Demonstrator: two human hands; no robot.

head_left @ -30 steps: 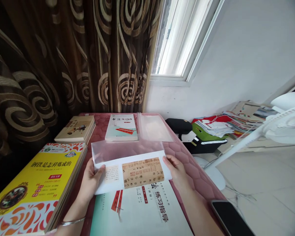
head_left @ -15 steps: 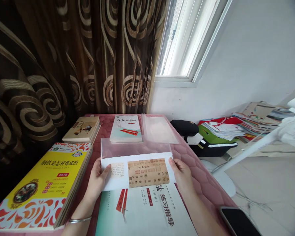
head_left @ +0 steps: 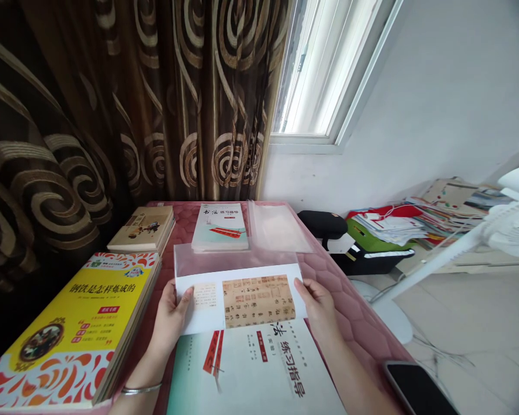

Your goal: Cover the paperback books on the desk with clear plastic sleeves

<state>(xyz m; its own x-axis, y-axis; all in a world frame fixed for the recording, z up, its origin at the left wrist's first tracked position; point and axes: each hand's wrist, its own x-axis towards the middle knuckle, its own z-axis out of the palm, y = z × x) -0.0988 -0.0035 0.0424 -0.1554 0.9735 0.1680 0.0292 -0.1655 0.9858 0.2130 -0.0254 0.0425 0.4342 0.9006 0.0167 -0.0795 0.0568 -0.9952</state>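
Note:
My left hand [head_left: 169, 314] pinches the left edge of a white page [head_left: 205, 319] printed with brown calligraphy, thumb on top. At the opposite edge, my right hand [head_left: 318, 302] grips the same page. A clear plastic book cover [head_left: 225, 260] shows behind the page's far edge; how the two join is hidden. Nearer me lies a white and pale green workbook [head_left: 237, 380] with red strips and black Chinese characters on its cover. Part of it is hidden by the page, so I cannot tell whether the page belongs to it.
Books with a yellow top cover [head_left: 86, 314] are stacked at left, a tan book stack [head_left: 142, 229] behind. Similar workbooks [head_left: 220, 227] and clear plastic covers [head_left: 277, 227] lie at the back of the pink quilted tabletop [head_left: 328, 288]. A phone [head_left: 419, 389] and a white fan [head_left: 432, 259] are at right.
The page's right part has risen slightly and bows a little more. Both hands keep their hold on it. The whole view has shifted slightly.

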